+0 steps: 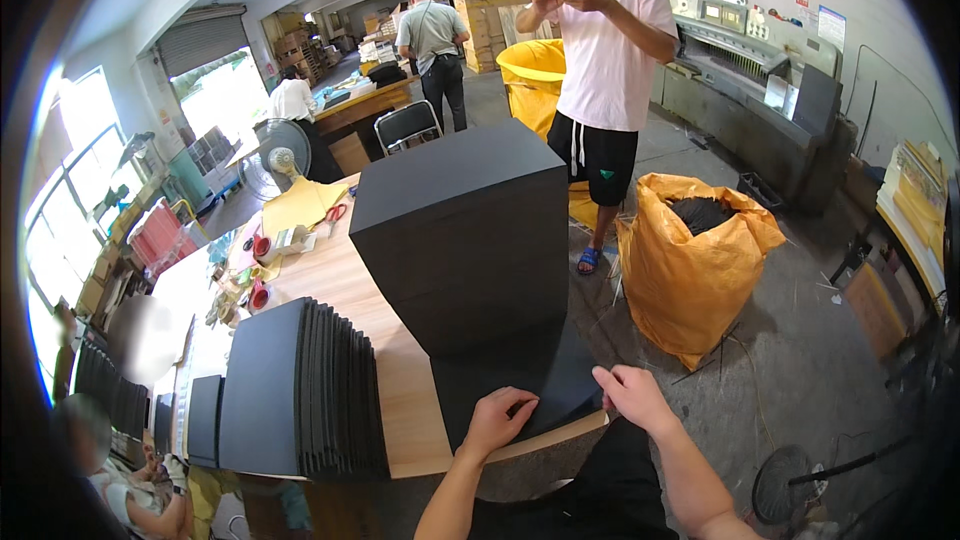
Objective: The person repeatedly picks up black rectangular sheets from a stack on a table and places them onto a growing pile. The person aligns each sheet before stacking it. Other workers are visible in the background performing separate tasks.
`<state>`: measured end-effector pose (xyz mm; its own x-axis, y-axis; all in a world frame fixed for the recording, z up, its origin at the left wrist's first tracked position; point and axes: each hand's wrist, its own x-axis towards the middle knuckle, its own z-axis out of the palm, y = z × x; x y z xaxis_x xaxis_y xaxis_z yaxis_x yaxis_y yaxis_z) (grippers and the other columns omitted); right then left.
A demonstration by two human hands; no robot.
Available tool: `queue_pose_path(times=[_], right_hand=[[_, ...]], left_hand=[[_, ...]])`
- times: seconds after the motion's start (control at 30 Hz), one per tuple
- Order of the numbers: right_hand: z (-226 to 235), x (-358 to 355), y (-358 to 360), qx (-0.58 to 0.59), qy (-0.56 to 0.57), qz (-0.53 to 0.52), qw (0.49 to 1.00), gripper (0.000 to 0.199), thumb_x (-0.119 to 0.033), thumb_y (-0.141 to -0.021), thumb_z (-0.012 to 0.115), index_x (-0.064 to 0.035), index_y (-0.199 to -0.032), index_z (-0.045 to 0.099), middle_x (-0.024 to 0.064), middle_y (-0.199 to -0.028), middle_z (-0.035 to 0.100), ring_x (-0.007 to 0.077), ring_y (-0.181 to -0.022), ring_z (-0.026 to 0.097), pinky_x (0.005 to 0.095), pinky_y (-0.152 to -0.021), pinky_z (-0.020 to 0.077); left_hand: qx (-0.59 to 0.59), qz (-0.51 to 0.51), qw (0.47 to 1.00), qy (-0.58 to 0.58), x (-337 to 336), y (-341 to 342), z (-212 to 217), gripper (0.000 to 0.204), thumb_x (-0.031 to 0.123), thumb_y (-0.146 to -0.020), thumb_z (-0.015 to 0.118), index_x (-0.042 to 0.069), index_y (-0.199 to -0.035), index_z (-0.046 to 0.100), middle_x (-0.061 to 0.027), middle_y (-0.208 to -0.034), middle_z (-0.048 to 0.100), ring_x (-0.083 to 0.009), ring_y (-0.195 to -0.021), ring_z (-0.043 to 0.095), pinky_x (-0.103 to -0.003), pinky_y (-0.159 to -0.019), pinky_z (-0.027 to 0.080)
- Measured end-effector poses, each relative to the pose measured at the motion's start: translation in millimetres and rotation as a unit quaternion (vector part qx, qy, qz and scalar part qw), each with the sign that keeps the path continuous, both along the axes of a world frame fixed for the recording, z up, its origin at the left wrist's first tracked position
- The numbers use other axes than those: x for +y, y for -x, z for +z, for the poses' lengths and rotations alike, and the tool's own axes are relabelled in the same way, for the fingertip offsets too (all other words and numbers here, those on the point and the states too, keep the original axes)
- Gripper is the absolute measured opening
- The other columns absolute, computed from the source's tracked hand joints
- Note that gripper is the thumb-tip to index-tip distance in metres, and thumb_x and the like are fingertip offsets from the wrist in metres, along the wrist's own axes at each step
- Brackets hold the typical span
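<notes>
Directly in front of me on the table lies a low layer of black sheets [500, 380]. Over its front part my left hand [503, 418] rests with curled fingers, thumb and fingertips close together; anything inside them is hidden. My right hand [638, 397] is closed at the right front corner of the black sheets, thumb and fingers at the edge. Just behind the hands rises a tall block of stacked black sheets [470, 260]. Left of it stands a row of black boards [265, 390], leaning in a staggered pile.
Tape rolls [262, 247], red scissors [335, 213] and yellow paper [302, 202] lie on the wooden table [410, 430]. An orange sack [690, 280] with black scraps stands at the right, near a person [612, 50]. Another person [140, 510] sits at lower left.
</notes>
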<state>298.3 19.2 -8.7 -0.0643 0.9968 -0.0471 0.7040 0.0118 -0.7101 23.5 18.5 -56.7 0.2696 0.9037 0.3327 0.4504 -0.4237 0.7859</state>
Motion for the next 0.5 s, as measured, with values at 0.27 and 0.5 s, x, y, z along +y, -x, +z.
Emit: queue_pose_path(times=[0.27, 0.5], right_hand=[[-13, 14, 30, 0.333, 0.051, -0.059, 0.94, 0.043, -0.032, -0.105, 0.069, -0.007, -0.077, 0.048, 0.006, -0.067, 0.059, 0.0154, -0.063, 0.065, 0.0313, -0.057, 0.0502], [0, 25, 31, 0.449, 0.14, -0.035, 0.882, 0.034, -0.022, -0.105, 0.066, -0.0129, -0.076, 0.05, 0.0001, -0.068, 0.057, 0.0129, -0.062, 0.064, 0.0259, -0.053, 0.0432]], left_hand=[[-0.035, 0.008, 0.995, -0.089, 3, -1, 1, 0.017, 0.009, -0.087, 0.084, 0.004, -0.103, 0.079, -0.0109, -0.105, 0.077, -0.0293, -0.096, 0.074, -0.038, -0.083, 0.06], [-0.016, -0.053, 0.998, -0.042, 3, 4, 10, 0.055, 0.031, -0.073, 0.098, 0.006, -0.117, 0.077, -0.0137, -0.118, 0.076, -0.0313, -0.11, 0.072, -0.04, -0.097, 0.058]])
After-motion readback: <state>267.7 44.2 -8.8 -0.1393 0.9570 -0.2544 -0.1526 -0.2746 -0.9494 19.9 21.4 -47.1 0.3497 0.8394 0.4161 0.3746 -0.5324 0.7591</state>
